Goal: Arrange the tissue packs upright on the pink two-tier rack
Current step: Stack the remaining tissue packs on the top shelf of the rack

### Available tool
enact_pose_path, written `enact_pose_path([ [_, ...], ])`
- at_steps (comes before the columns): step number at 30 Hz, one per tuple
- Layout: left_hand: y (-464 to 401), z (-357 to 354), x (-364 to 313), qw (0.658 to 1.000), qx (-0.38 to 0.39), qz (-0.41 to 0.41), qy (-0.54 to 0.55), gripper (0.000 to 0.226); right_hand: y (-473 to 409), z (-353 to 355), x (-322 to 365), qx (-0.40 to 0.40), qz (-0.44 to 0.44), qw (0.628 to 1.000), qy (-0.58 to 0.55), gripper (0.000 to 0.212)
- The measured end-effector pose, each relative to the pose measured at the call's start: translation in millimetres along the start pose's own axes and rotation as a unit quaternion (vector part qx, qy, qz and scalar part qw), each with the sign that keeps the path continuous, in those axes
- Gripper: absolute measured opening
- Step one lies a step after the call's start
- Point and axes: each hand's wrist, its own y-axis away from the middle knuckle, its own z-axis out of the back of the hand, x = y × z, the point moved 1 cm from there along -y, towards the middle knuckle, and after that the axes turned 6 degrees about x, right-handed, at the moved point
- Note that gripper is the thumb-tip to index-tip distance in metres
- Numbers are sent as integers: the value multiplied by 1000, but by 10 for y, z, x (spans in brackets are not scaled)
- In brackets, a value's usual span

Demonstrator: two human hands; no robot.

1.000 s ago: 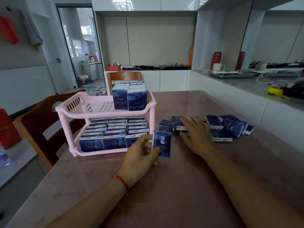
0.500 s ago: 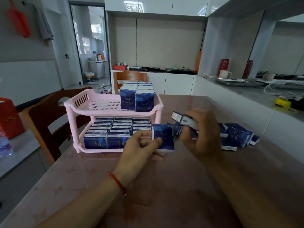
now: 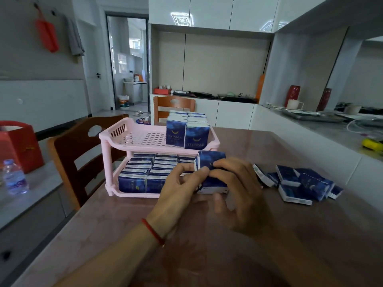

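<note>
The pink two-tier rack (image 3: 116, 135) stands on the table. Its lower tier is packed with upright blue tissue packs (image 3: 143, 172), and two rows of upright packs (image 3: 186, 131) fill the right side of the upper tier. My left hand (image 3: 178, 189) and my right hand (image 3: 238, 189) meet in front of the rack's right end, together holding blue tissue packs (image 3: 211, 160) stacked between them. How many packs are in the stack is hidden by the fingers. A loose pile of packs (image 3: 298, 183) lies on the table to the right.
A wooden chair (image 3: 83, 154) stands at the table's left side, another chair (image 3: 174, 106) behind the rack. A water bottle (image 3: 14, 177) and red box (image 3: 18, 143) sit on a low counter at left. A grey counter ledge (image 3: 331, 129) runs along the right.
My right hand lifted a pack from the pile and carried it left to the pack in my left hand. Both hands now hold the packs together, nearer the rack.
</note>
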Motion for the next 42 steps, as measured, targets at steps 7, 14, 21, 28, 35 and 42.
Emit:
enact_pose_path([
  [7, 13, 7, -58, 991, 49, -56, -113, 35, -4, -103, 9, -52, -176, 969, -165, 52],
  [14, 52, 142, -442, 957, 133, -85, -243, 40, -51, -106, 112, 0, -145, 967, -210, 58],
  [21, -293, 684, -1160, 927, 25, -137, -348, 34, 77, -231, 93, 24, -155, 969, -191, 51],
  [28, -719, 839, -1215, 889, 14, -33, -456, 31, 147, -271, 66, 72, -145, 972, -170, 52],
  [35, -854, 764, -1195, 859, 22, 8, -511, 34, 161, -300, 23, 93, -147, 970, -169, 52],
  [42, -845, 613, -1241, 821, 53, 41, -568, 36, 152, -296, 19, 89, -147, 972, -162, 51],
])
